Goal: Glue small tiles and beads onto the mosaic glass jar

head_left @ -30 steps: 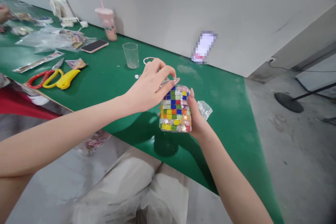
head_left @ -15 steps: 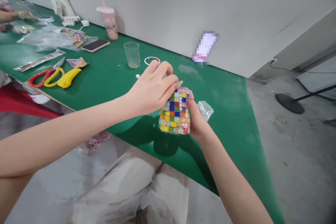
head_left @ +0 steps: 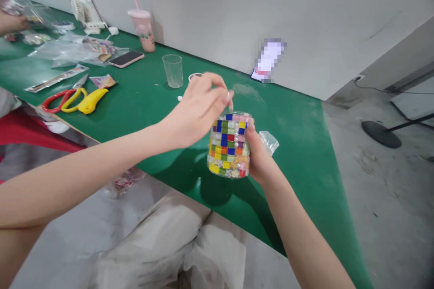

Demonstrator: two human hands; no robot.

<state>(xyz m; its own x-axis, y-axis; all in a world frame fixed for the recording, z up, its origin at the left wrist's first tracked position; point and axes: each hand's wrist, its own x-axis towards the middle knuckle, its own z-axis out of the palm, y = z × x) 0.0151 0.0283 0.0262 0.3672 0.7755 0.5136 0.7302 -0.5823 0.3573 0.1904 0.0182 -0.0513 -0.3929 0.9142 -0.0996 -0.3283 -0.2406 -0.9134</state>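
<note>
Jar (head_left: pixel 228 149) covered in colourful tiles is the centre of everything in the head view, so I'll place stuff from there. It's up off the green table (head_left: pixel 318 189), roughly upright, with a shadow below and to its left. Right hand (head_left: pixel 261 156) is gripping it by the right side, thumb on the near face, the other fingers hidden behind. My guess is that's to steady it while leaving the rim free.

Left hand (head_left: pixel 200 108) is at the jar's upper left, fingers bent, tips bunched just over the rim. Can't tell whether they're pinching something tiny or nothing. Coming in from above probably keeps the palm off the tiles.

Crumpled bag (head_left: pixel 270 141) sits just right of the jar, past the right hand. Glass (head_left: pixel 173 71) is beyond the jar to the left, and scissors (head_left: pixel 81 81) are well off left, presumably parked out of the elbow's way. Beyond the jar, a bit right, a blurred-out screen (head_left: pixel 267 61) leans on the wall (head_left: pixel 203 13), maybe propped for easy viewing.
</note>
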